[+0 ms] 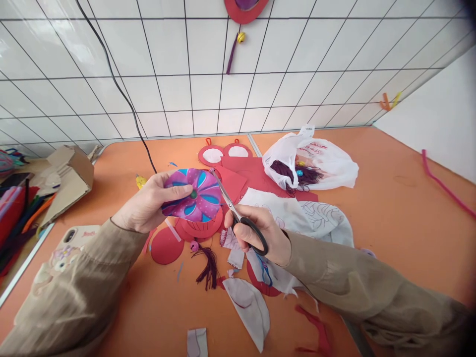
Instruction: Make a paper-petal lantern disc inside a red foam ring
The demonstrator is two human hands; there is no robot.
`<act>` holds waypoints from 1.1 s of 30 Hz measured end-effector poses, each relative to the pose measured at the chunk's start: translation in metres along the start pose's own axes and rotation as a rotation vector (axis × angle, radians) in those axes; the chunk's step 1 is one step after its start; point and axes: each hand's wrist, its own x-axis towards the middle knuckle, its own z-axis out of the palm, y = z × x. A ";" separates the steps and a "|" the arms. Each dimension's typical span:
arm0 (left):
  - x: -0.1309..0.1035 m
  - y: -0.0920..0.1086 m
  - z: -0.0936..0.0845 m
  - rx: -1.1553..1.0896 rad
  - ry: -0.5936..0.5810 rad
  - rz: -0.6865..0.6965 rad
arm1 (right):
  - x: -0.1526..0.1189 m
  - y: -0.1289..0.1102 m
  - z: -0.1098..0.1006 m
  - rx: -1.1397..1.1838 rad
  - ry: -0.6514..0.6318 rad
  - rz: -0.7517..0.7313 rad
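Observation:
A round purple fabric piece with blue petal shapes and a green centre is pinched in my left hand, thumb on its face. My right hand grips black-handled scissors, whose tips reach the fabric's upper right edge. Below the fabric lie red paper circles, a purple tassel and a small purple bell. White cloth with drawn lines spreads behind and under my right hand. A half-round white cloth scrap sits nearer to me.
A white plastic bag with dark purple threads stands at the back right. Two red rings with white centres lie near the tiled wall. A phone and a cardboard box are at the left. A black cable hangs down.

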 end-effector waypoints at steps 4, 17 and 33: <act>0.001 0.001 -0.002 0.028 0.012 -0.027 | 0.000 0.000 0.002 -0.010 0.000 0.028; 0.000 -0.007 0.004 -0.090 -0.024 -0.021 | 0.008 -0.026 -0.029 -0.749 0.182 -0.002; 0.005 -0.015 -0.001 -0.139 -0.141 -0.096 | 0.021 -0.022 -0.055 -1.704 -0.087 0.391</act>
